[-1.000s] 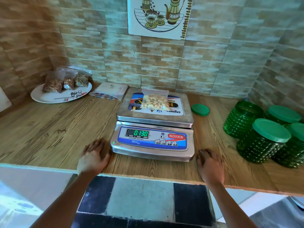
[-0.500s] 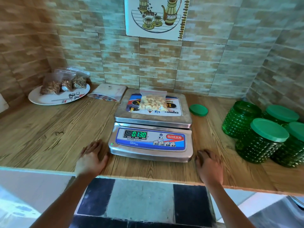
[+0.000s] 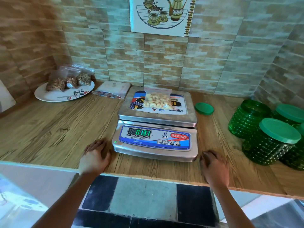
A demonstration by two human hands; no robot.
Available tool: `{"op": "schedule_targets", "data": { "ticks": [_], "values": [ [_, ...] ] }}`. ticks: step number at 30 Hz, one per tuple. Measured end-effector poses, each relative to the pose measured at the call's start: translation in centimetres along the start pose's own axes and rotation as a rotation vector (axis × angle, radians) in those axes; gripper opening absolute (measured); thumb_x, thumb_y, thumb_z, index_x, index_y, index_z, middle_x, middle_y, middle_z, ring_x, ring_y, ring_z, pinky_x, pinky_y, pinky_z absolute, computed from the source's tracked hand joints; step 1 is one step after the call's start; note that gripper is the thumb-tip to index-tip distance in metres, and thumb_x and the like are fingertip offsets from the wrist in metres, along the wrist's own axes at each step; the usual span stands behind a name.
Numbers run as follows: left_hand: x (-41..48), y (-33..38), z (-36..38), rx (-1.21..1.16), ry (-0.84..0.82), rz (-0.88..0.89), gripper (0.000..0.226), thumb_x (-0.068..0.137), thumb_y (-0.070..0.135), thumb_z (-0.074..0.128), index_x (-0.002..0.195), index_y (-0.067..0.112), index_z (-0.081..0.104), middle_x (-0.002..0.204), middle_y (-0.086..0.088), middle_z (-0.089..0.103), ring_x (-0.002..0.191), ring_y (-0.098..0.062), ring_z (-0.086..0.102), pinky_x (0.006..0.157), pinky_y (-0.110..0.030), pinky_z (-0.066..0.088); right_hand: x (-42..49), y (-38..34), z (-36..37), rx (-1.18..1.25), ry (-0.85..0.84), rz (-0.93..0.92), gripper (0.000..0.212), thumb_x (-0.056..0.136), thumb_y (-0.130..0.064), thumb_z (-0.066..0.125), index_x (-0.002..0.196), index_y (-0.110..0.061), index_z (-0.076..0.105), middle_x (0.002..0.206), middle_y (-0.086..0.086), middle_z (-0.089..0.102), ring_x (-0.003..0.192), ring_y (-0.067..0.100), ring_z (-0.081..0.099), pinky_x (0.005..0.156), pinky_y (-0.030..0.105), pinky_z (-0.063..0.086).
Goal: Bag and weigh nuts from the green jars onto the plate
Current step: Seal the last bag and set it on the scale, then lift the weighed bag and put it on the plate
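counter (image 3: 49,132) | scale (image 3: 156,139) | plate (image 3: 54,96) | packet (image 3: 113,89) | loose lid (image 3: 204,108) | green jars (image 3: 269,142) (perhaps four)

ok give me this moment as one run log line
step: weighing | cashew bag on scale | left hand, right hand: on counter, empty | plate: three bags | one jar open

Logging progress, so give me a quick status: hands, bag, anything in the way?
Left hand, right hand resting on counter, holding nothing. Cashew bag on scale. Loose green lid beside scale, white pouch near plate.

Rightmost green jars (image 3: 297,155) partly off-frame
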State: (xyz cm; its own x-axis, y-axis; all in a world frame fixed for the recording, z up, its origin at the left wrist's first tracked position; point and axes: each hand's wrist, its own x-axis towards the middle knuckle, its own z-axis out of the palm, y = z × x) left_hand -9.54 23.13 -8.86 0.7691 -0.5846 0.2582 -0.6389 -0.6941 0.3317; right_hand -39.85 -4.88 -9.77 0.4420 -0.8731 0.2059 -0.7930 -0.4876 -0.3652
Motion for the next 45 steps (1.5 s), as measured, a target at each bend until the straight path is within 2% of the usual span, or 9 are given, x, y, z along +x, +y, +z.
{"op": "schedule_targets", "data": {
  "ticks": [13,18,20,22,28,32,35,39,45],
  "values": [
    [-0.2,0.2,-0.1,-0.056,0.011,-0.029,0.055,0.078,0.044,0.038,0.114,0.014,0.067,0.121,-0.004,0.064,0.114,-0.026,0.058,0.093,-0.042,0.047,-0.5,-0.5,-1.0,0.101,0.064,0.017,0.021,0.081,-0.016,0.067,0.102,-0.016,0.071,0.113,0.005,0.064,0.098,0.031,0.059,0.087,0.048,0.049],
    [0.8,-0.1,0.1,-0.302,0.11,-0.18,0.03,0.078,0.009,0.068,0.107,0.018,0.07,0.112,0.0,0.068,0.104,-0.024,0.063,0.083,-0.037,0.05,0.8,-0.6,-2.0,0.268,0.045,0.049,0.025,0.073,0.0,0.074,0.092,-0.016,0.073,0.103,0.01,0.067,0.093,0.031,0.063,0.086,0.03,0.044],
    [2.2,-0.1,-0.1,-0.4,0.101,-0.258,0.025,0.08,0.016,0.066,0.103,0.021,0.071,0.102,-0.001,0.071,0.093,-0.023,0.067,0.075,-0.034,0.05,1.8,-1.9,-3.3,0.459,0.008,0.121,0.034,0.078,0.004,0.069,0.087,-0.029,0.068,0.1,0.008,0.067,0.088,0.02,0.064,0.077,0.004,0.041],
    [4.4,0.5,-0.5,-0.533,0.094,-0.293,0.023,0.081,0.025,0.06,0.102,0.024,0.071,0.095,-0.001,0.073,0.087,-0.02,0.068,0.071,-0.03,0.048,3.2,-3.5,-4.6,0.6,0.084,0.174,0.042,0.081,0.002,0.066,0.083,-0.04,0.066,0.095,0.003,0.067,0.079,0.002,0.064,0.068,-0.006,0.037],
    [13.1,6.0,-3.6,-0.912,0.172,-0.174,0.02,0.091,0.008,0.056,0.104,0.016,0.069,0.101,0.007,0.069,0.083,0.007,0.062,0.075,-0.007,0.046,7.4,-9.2,-8.1,0.723,0.311,0.033,0.032,0.084,-0.006,0.063,0.098,-0.034,0.063,0.087,-0.023,0.067,0.078,-0.017,0.059,0.072,-0.002,0.043],
    [18.4,10.4,-4.8,-1.293,-0.053,-0.179,0.017,0.089,0.004,0.054,0.1,0.007,0.067,0.09,0.009,0.071,0.086,-0.011,0.066,0.082,-0.022,0.052,10.7,-12.9,-8.6,0.867,0.12,0.029,0.027,0.085,-0.009,0.061,0.099,-0.031,0.066,0.091,-0.018,0.07,0.086,-0.007,0.064,0.069,0.01,0.052],
    [21.3,12.7,-4.8,-1.405,-0.343,-0.232,0.018,0.09,0.005,0.053,0.103,0.006,0.066,0.091,0.001,0.072,0.083,-0.01,0.068,0.079,-0.018,0.054,12.8,-15.2,-8.8,0.994,-0.124,0.13,0.028,0.084,-0.014,0.062,0.109,-0.024,0.067,0.102,-0.012,0.071,0.094,0.009,0.067,0.083,0.032,0.055],
    [23.9,14.3,-4.6,-1.457,-0.609,-0.287,0.02,0.09,0.012,0.052,0.105,0.007,0.065,0.109,-0.012,0.066,0.099,-0.021,0.062,0.088,-0.023,0.051,15.1,-17.2,-8.2,1.026,-0.27,0.159,0.039,0.084,-0.011,0.062,0.122,-0.019,0.06,0.111,-0.012,0.066,0.101,0.008,0.064,0.095,0.034,0.05],
    [25.9,14.9,-4.6,-1.436,-0.84,-0.239,0.032,0.091,0.018,0.049,0.113,-0.004,0.059,0.102,-0.01,0.067,0.076,-0.011,0.068,0.07,-0.019,0.055,16.8,-18.4,-6.6,1.022,-0.32,0.151,0.066,0.072,-0.026,0.068,0.134,-0.021,0.046,0.118,-0.009,0.062,0.104,0.002,0.06,0.09,0.022,0.045]
  ]
}}
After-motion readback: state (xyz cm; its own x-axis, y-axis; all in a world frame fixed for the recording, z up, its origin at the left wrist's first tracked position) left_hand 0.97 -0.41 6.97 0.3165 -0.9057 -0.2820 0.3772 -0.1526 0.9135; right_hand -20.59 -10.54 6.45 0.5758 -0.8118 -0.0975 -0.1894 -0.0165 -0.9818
